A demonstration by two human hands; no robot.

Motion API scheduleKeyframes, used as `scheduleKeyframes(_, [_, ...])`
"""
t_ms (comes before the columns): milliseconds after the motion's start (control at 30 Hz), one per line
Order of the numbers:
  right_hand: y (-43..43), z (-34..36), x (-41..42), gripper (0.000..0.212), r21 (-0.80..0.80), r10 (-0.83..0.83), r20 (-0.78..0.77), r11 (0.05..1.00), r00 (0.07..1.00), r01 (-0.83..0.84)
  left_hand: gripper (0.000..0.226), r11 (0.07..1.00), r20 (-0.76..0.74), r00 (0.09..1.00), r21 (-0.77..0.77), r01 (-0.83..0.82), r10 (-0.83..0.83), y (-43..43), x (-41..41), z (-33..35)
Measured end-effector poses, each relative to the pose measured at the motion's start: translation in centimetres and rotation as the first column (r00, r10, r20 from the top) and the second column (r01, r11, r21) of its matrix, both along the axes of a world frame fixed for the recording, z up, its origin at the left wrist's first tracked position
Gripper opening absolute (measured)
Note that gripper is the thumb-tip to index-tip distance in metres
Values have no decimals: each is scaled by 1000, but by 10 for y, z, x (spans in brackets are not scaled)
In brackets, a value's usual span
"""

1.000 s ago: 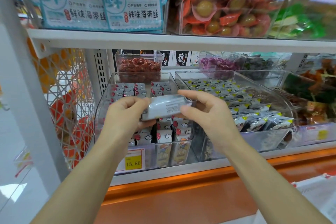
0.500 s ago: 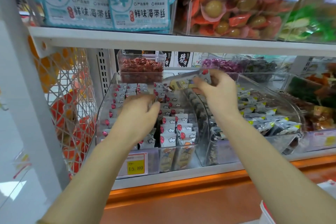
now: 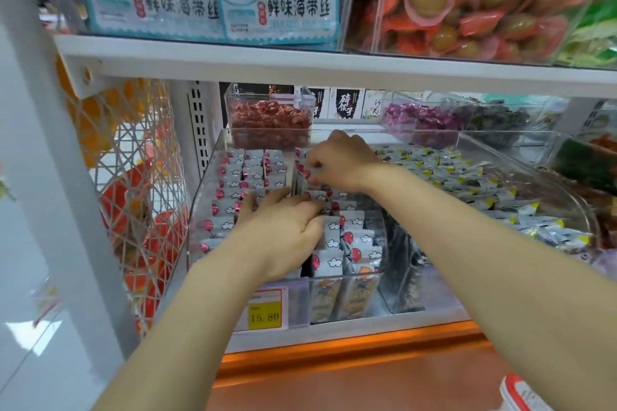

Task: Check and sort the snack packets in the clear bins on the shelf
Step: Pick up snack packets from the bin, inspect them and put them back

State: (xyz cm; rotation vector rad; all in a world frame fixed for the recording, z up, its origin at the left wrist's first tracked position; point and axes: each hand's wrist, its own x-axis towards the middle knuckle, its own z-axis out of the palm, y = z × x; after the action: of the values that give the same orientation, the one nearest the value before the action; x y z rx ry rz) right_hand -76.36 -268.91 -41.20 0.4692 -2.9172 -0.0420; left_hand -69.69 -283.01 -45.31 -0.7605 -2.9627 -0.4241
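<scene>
Right hand [image 3: 337, 160] pinches the packet [image 3: 298, 184] on edge, midway back inside the clear bin [image 3: 200, 227]! Left hand [image 3: 283, 227], fingers [image 3: 267, 202] flat, presses the neighbouring packets [image 3: 354, 240] nearer the bin's front. Light, crinkly, likely slippery: best held by its sealed edge.

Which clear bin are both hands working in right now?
The left front bin, holding red-dot cloud packets, with the 15.80 tag; the right bin beside it holds yellow-cornered packets.
</scene>
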Motion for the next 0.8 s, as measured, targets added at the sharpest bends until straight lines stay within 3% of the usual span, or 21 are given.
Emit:
scheduleKeyframes(67, [-3, 0, -4, 31, 187, 10, 86, 982, 996, -26, 42, 1000, 1, 1000, 29, -3, 3, -1, 1, 2])
scheduleKeyframes(133, [-4, 2, -8, 47, 262, -5, 153, 964, 988, -35, 41, 999, 8, 1000, 41, -4, 4, -2, 1, 5])
scheduleKeyframes(200, [-2, 6, -12, 47, 183, 24, 173, 981, 985, -56, 42, 999, 17, 1000, 42, -6, 5, -5, 1, 5])
scheduleKeyframes(333, [1, 13, -27, 31, -194, 31, 61, 981, 998, -18, 40, 998, 15, 1000, 59, -15, 14, -8, 0, 7])
scheduleKeyframes(433, [-2, 7, -41, 23, -177, -21, -53, 984, 998, 11, 39, 997, 15, 1000, 69, -22, 21, -9, 1, 9])
scheduleKeyframes(567, [-6, -8, -51, 7, -54, -50, -58, 997, 997, 46, 37, 996, 13, 1000, 87, -29, 28, -9, 3, 11])
scheduleKeyframes(633, [-7, -8, -51, 13, -32, -52, -79, 998, 996, 49, 37, 995, 0, 999, 95, -38, 39, -10, 4, 11])
scheduleKeyframes(700, [-4, -4, -47, 25, -94, -40, -96, 995, 995, 31, 35, 993, -21, 999, 108, -45, 47, -13, 3, 12])
scheduleKeyframes(800, [5, 4, -30, 21, -287, -64, -195, 958, 979, 6, 36, 981, -51, 997, 185, -55, 65, -16, 1, 13])
